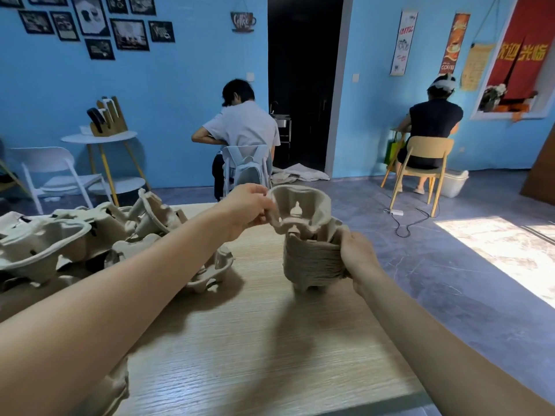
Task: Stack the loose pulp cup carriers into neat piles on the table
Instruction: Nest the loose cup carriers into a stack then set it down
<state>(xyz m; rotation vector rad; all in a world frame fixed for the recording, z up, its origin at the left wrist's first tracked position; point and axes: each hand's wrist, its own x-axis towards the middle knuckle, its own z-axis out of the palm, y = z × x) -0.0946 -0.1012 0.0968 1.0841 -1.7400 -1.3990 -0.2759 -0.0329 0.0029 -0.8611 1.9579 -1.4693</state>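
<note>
A person at a wooden table (240,340) pinches the near-left rim of a single pulp cup carrier (300,210) with the left hand (247,207), thumb and fingers closed on its edge; the carrier is tilted, its open cup wells facing toward the camera, and sits atop a pile of nested carriers (312,259); the right hand (359,259) grips the pile's right side, fingers curled round it; the pile stands upright, long axis vertical, its feet on the table toward the far right edge; the pulp is grey-beige, ribbed by stacked rims; a heap of loose carriers (90,235) lies jumbled on the table's left side, well apart from the pile; two seated people face the blue wall (180,100) beyond.
</note>
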